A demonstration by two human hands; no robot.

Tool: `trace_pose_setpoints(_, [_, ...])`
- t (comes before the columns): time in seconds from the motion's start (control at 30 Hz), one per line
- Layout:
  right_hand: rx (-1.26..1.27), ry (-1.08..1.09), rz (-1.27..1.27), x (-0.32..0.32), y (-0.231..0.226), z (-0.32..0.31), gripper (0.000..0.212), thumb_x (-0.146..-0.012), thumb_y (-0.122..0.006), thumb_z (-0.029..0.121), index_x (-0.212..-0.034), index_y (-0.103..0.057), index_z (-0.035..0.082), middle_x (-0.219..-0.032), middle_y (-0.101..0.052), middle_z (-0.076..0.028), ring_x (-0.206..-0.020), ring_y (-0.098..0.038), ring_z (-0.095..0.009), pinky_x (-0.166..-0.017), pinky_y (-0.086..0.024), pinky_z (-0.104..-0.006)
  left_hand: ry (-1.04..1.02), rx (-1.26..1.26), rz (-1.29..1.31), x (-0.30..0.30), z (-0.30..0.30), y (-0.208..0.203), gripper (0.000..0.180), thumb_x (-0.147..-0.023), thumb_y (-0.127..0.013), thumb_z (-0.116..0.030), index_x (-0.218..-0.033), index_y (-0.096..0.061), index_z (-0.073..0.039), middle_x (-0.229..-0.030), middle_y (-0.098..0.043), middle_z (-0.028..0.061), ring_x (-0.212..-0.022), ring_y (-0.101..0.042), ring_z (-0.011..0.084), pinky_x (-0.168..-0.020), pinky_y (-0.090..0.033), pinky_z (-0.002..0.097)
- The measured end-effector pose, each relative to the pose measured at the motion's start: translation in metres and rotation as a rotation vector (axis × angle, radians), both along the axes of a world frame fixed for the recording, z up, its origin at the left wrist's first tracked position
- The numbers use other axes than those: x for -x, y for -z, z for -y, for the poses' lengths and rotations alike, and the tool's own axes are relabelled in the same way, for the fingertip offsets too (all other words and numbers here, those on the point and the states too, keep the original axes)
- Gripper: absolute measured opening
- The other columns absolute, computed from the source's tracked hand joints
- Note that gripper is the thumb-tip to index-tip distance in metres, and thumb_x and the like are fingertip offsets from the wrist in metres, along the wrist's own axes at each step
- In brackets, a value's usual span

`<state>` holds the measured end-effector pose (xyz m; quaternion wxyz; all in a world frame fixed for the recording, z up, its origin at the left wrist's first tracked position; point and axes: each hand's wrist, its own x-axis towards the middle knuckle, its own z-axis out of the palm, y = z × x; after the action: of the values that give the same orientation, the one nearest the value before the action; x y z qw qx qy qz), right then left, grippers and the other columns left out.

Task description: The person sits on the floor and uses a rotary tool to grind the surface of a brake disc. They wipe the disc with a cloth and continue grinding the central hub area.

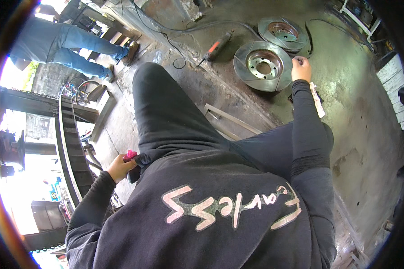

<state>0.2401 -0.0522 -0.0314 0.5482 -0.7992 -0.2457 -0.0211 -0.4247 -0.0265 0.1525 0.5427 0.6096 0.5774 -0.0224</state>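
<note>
Beside my left thigh, my left hand [120, 168] is closed around a dark object with a bright pink top [130, 155]; the fingers cover much of it, and its kind is unclear. My right arm reaches forward to a slotted brake disc [241, 74] lying on the floor. Next to that disc's right edge is my right hand [301, 69], with its fingers curled together. Whether they pinch anything small, or touch the disc, I cannot make out. A second brake disc [269, 28] lies just beyond, partly under the first.
A red and black power tool [219, 46] lies left of the discs, near a dark cable [197, 29]. A metal frame [238, 121] rests between my legs. Crumpled white paper or cloth [318, 104] lies by my right forearm. A person in jeans [83, 42] stands far left, beyond a metal ramp [69, 143].
</note>
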Motion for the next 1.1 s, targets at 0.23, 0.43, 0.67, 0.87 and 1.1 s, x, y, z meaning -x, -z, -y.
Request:
trace_pose_setpoints(0.23, [-0.041, -0.017, 0.008, 0.01, -0.012, 0.0, 0.029, -0.079, -0.064, 0.029, -0.089, -0.07, 0.003, -0.087, -0.071, -0.019, -0.085, -0.068, -0.035, -0.079, -0.051, -0.0409, -0.52, -0.087, 0.538, -0.022, 0.005, 0.039, 0.006, -0.091, -0.059, -0.005, -0.096, -0.06, -0.003, -0.087, -0.061, 0.0007, -0.079, -0.06, 0.0134, -0.076, -0.05, 0.0316])
trace_pose_setpoints(0.43, [0.076, -0.098, 0.023, 0.034, -0.006, -0.005, 0.034, -0.082, -0.064, 0.033, -0.094, -0.069, 0.002, -0.09, -0.07, -0.021, -0.086, -0.067, -0.036, -0.079, -0.05, -0.0406, -0.291, -0.466, 0.478, -0.006, -0.002, 0.092, 0.027, -0.089, -0.062, -0.014, -0.111, -0.062, 0.002, -0.096, -0.06, 0.0046, -0.085, -0.055, 0.015, -0.084, -0.043, 0.0297])
trace_pose_setpoints(0.67, [0.088, -0.088, -0.151, 0.022, 0.008, 0.003, 0.035, -0.083, -0.064, 0.035, -0.092, -0.068, 0.002, -0.087, -0.07, -0.019, -0.086, -0.067, -0.033, -0.079, -0.049, -0.0395, 0.403, -0.872, -0.142, -0.028, -0.003, 0.056, 0.046, -0.085, -0.069, -0.023, -0.125, -0.06, -0.002, -0.1, -0.052, 0.0164, -0.096, -0.052, 0.0318, -0.09, -0.043, 0.037])
trace_pose_setpoints(0.87, [0.076, -0.681, -0.034, 0.104, -0.028, -0.024, 0.021, -0.087, -0.064, 0.02, -0.102, -0.067, 0.005, -0.085, -0.068, -0.007, -0.079, -0.062, -0.015, -0.073, -0.049, -0.0296, 0.156, -0.409, 0.057, -0.019, 0.007, 0.025, 0.06, -0.084, -0.074, -0.026, -0.134, -0.052, -0.001, -0.108, -0.054, 0.0112, -0.098, -0.057, 0.0212, -0.087, -0.046, 0.0339])
trace_pose_setpoints(1.1, [0.09, -1.916, 0.369, 0.349, -0.132, -0.04, 0.037, -0.086, -0.059, 0.025, -0.119, -0.062, 0.01, -0.103, -0.066, -0.02, -0.098, -0.064, -0.036, -0.084, -0.051, -0.0439, 0.236, -0.377, 0.083, -0.01, 0.01, 0.011, 0.044, -0.082, -0.074, -0.014, -0.122, -0.061, -0.001, -0.111, -0.055, 0.0128, -0.103, -0.059, 0.0212, -0.089, -0.048, 0.0322])
